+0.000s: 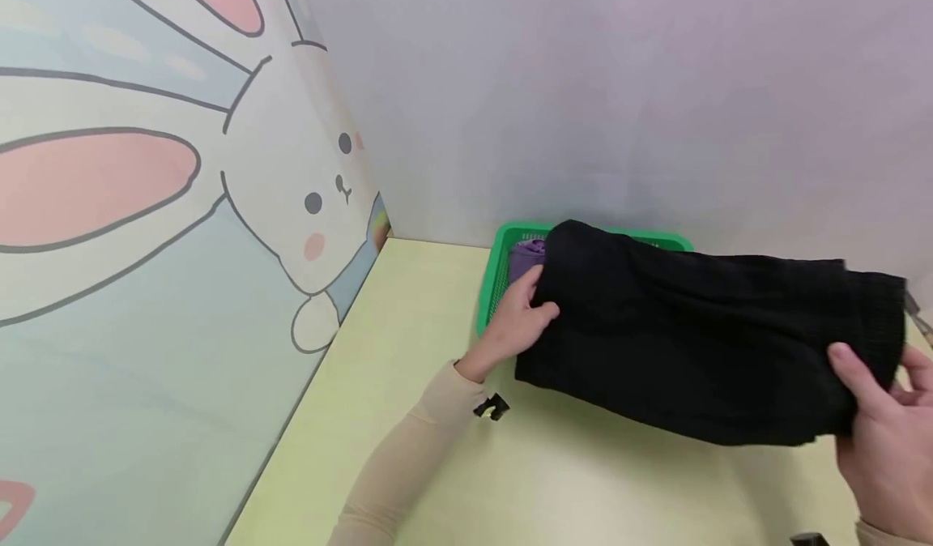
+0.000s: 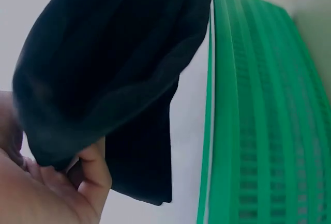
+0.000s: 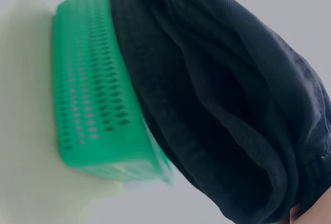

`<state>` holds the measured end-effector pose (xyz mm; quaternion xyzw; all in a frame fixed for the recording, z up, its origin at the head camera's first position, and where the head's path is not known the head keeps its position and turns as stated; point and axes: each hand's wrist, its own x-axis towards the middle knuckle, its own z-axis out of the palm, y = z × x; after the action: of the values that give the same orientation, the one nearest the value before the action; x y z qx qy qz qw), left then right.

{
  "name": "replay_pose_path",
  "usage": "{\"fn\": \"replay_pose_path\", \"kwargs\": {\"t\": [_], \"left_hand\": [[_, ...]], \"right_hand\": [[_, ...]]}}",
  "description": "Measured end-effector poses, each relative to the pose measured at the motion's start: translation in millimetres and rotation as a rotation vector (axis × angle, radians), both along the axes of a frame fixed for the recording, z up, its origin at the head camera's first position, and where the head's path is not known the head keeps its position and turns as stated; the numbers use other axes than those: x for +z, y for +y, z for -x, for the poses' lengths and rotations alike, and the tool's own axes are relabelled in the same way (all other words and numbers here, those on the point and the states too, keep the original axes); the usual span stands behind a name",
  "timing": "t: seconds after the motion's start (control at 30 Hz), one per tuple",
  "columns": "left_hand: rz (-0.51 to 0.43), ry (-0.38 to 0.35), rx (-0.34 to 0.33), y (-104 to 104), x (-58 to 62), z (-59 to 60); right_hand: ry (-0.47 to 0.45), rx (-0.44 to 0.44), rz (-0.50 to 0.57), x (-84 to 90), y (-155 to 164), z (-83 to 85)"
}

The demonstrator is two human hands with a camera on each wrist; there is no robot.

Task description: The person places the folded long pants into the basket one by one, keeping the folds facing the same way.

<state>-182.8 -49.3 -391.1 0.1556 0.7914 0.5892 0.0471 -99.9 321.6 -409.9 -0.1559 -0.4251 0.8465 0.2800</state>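
One black garment (image 1: pixel 700 343), held by two hands, left hand (image 1: pixel 516 319) and right hand (image 1: pixel 885 441), over one green basket (image 1: pixel 496 275).

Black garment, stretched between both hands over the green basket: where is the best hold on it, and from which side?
Hold the black garment at its two short ends, coming in from outside each end. The left hand pinches the end nearer the basket, and the right hand holds the ribbed, band-like end. The cloth spans long between them, so end holds probably keep it spread; a middle hold would likely let it sag.
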Motion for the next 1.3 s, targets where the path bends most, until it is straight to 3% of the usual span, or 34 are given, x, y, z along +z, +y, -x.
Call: {"fn": "replay_pose_path", "kwargs": {"t": [0.07, 0.17, 0.4, 0.6, 0.7, 0.83, 0.93, 1.07, 1.2, 1.3], "left_hand": [[-0.036, 0.029, 0.027, -5.6, -3.3, 10.4], [-0.089, 0.058, 0.058, -13.9, -9.2, 26.0], [-0.022, 0.038, 0.161, -27.4, -29.7, 58.1], [-0.017, 0.033, 0.194, -26.4, -40.0, 70.3], [0.05, 0.043, 0.243, -20.7, -45.0, 71.5], [0.261, 0.066, 0.302, -12.4, -51.3, 67.6], [0.351, 0.101, 0.323, -8.7, -50.9, 62.7], [0.294, 0.149, 0.365, -8.5, -45.9, 55.5], [0.229, 0.219, 0.409, -9.9, -46.3, 49.5], [0.318, 0.271, 0.447, -11.3, -50.4, 47.2]], "right_hand": [[-0.011, -0.014, 0.06, 0.1, -9.7, 8.0], [-0.026, 0.024, 0.067, -2.0, -21.5, 21.3], [-0.158, 0.095, -0.07, -10.1, -42.8, 55.8], [-0.279, 0.151, -0.202, -15.1, -42.6, 74.9], [-0.328, 0.16, -0.279, -17.6, -40.8, 82.0], [-0.392, 0.167, -0.37, -23.3, -38.6, 89.0], [-0.461, 0.135, -0.559, -27.4, -39.7, 90.5], [-0.553, 0.08, -0.893, -30.4, -46.6, 90.2], [-0.574, 0.07, -1.108, -32.2, -54.2, 89.6], [-0.571, 0.069, -1.284, -33.2, -58.0, 89.8]]}}
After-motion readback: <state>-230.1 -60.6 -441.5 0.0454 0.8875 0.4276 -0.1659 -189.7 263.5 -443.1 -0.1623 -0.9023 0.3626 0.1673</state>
